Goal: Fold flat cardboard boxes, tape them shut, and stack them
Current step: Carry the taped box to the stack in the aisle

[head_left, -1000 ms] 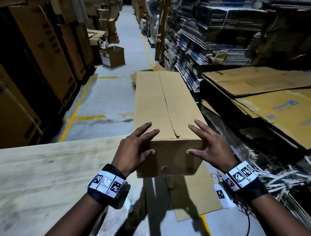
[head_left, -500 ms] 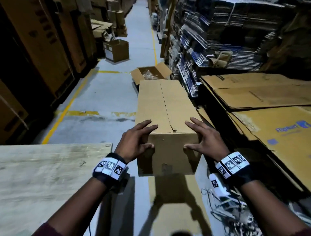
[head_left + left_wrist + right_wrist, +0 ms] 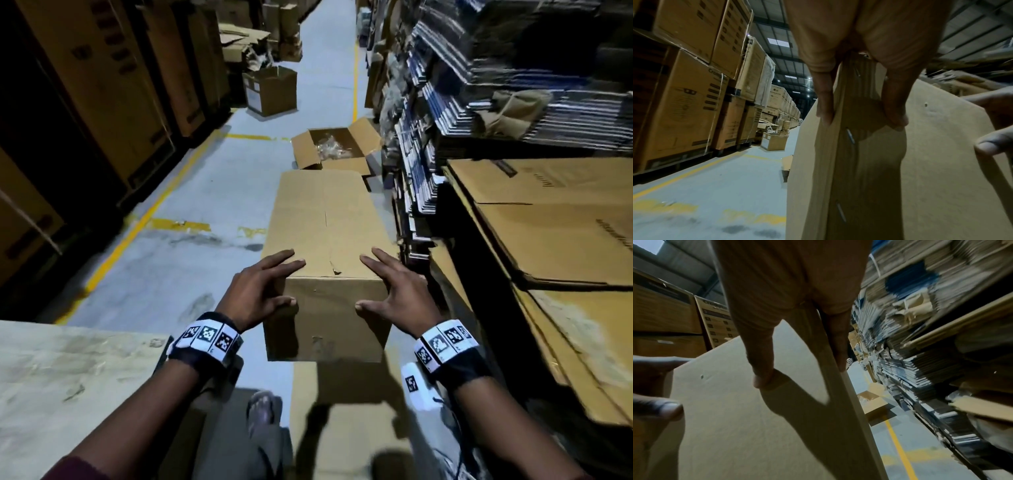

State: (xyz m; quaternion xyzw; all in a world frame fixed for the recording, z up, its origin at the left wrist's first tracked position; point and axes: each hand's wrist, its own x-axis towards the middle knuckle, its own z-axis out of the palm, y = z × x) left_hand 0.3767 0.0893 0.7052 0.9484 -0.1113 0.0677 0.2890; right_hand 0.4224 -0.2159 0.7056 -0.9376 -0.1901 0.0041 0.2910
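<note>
A long brown cardboard box (image 3: 325,222) with shut top flaps points away from me down the aisle, held above the floor. My left hand (image 3: 260,291) grips its near left corner, fingers spread on top and thumb on the end face. My right hand (image 3: 394,294) grips the near right corner the same way. In the left wrist view the left hand (image 3: 859,48) straddles the stapled corner of the box (image 3: 941,178). In the right wrist view the right hand (image 3: 797,288) straddles the other corner of the box (image 3: 735,434).
A pale wooden table (image 3: 68,377) lies at my left. An open box (image 3: 335,147) sits on the floor just past the held one, and flat cardboard (image 3: 342,428) lies below it. Stacked flat sheets (image 3: 565,240) line the right, tall cartons (image 3: 102,85) the left.
I have stepped forward past the table, carrying the box along the aisle. The open box on the floor has come into view. Both hands keep the same hold.
</note>
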